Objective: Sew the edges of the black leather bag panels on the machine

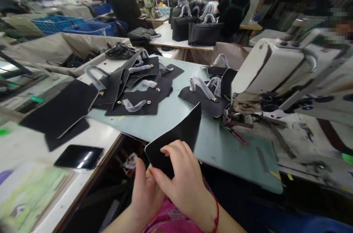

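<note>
Low in the head view, both of my hands grip one black leather panel (176, 137) that stands up over the table's front edge. My left hand (145, 194) holds its lower corner from underneath, thumb raised along the edge. My right hand (182, 179) lies over the panel's near face with fingers curled, pinching it. Several black bag panels (135, 102) with wrapped handles and gold fittings lie spread on the pale green table (237, 152) beyond.
A white sewing machine (275, 75) stands at the right, its needle area near a bag panel (205, 99). A dark phone (79, 156) lies on the left bench by black sheets (59, 110). Other people work at tables behind, with finished black bags (204, 32).
</note>
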A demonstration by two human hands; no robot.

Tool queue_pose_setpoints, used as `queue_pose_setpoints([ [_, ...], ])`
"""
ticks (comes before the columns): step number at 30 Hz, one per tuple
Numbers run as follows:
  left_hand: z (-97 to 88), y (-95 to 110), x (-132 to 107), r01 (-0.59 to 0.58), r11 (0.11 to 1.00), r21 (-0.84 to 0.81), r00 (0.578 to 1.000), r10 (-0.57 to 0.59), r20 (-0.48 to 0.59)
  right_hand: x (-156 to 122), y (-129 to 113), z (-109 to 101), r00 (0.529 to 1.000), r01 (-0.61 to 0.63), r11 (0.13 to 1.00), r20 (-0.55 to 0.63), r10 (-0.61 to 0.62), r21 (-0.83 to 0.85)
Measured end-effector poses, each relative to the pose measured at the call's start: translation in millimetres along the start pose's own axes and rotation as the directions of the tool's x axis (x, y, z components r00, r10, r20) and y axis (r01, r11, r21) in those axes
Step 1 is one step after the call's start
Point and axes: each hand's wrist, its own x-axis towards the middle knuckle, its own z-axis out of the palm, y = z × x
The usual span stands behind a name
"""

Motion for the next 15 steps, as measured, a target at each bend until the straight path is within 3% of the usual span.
queue_pose_setpoints([
  [5, -2.1, 8.9, -0.7, -0.037, 0.999, -0.028, 0.999, 0.037, -0.021, 9.8, -6.7, 3.3, 0.997, 0.074, 0.997, 0.041, -0.072, -0.03],
  [9, -12.0, 2.3, 2.6, -0.057, 0.998, -0.012, 0.995, 0.056, -0.079, 5.5, -10.0, 9.3, 0.991, 0.127, 0.966, 0.0, -0.13, -0.224],
  [12, -19.5, -7.8, 7.0, -0.007, 0.996, 0.084, 0.995, 0.016, -0.103, 0.6, -10.6, 14.2, 0.99, 0.105, 0.904, -0.045, -0.136, -0.415],
  [15, -17.8, -11.8, 12.9, -0.086, 0.966, 0.243, 0.986, 0.117, -0.115, -0.9, -7.0, 9.9, 0.991, 0.075, 0.878, -0.06, -0.117, -0.473],
])
